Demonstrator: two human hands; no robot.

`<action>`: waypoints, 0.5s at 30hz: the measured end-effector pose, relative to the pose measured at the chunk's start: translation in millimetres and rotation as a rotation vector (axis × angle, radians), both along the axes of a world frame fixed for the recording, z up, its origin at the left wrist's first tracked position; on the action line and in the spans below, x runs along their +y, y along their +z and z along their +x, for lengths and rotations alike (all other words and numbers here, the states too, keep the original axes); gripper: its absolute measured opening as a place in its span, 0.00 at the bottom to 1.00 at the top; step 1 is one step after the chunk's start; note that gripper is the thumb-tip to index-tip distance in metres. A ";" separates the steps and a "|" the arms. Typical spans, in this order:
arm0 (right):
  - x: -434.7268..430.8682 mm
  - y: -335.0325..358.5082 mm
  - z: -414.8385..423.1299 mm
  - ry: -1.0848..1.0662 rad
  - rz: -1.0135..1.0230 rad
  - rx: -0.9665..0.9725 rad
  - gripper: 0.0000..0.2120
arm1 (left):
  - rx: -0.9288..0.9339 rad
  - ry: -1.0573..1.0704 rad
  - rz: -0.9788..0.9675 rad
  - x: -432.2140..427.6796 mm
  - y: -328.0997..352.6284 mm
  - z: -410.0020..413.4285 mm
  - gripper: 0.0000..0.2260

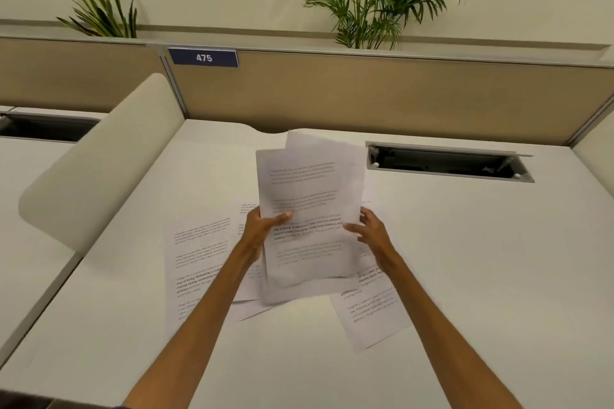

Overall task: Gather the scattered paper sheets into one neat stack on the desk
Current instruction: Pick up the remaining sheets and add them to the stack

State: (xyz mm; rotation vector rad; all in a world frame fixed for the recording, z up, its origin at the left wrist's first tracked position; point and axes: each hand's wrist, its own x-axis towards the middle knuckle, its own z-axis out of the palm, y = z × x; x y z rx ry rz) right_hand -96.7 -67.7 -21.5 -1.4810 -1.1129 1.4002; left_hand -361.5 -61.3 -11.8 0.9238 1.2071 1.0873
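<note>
white paper everywhere, and starting at the left: one printed sheet (199, 259) lies flat on the desk (498, 259), the left forearm crossing over its corner, with more sheets overlapping just beside it. next along, the left hand (260, 229) grips the lifted bundle (309, 196) at its left edge, thumb across the printed face, fingers behind. the bundle is tilted up off the desk, its sheets fanned out of line at the top. on to the right hand (372, 232), at the bundle's right edge, thumb on the face, fingers bent; whether it's truly pinching, can't tell. below it another sheet (368, 315) lies skewed on the desk. handling call: this paper looks featherlight, floppy and slick sheet on sheet, so take both long edges loosely and tap the bottom edge down to square it. the flat sheets will likely need a corner teased up first.
</note>
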 end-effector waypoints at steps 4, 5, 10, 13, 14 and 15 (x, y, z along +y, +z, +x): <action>13.8 35.1 -2.8 -0.011 0.111 0.047 0.38 | 0.013 -0.029 0.125 14.8 39.7 -5.1 0.19; 15.6 42.9 -4.7 -0.016 0.152 0.063 0.35 | 0.034 -0.038 0.167 17.8 49.1 -4.4 0.18; 18.7 70.5 -14.4 -0.009 0.322 0.141 0.21 | 0.105 0.018 0.345 22.1 78.4 6.6 0.15; 17.8 69.4 -15.4 -0.012 0.309 0.124 0.21 | 0.096 0.091 0.374 21.1 76.6 9.3 0.14; 16.3 67.3 -15.4 -0.010 0.297 0.114 0.20 | 0.105 0.104 0.370 20.5 74.4 9.4 0.14; 15.0 64.9 -15.4 -0.011 0.290 0.110 0.18 | 0.116 0.102 0.369 20.2 71.8 9.6 0.14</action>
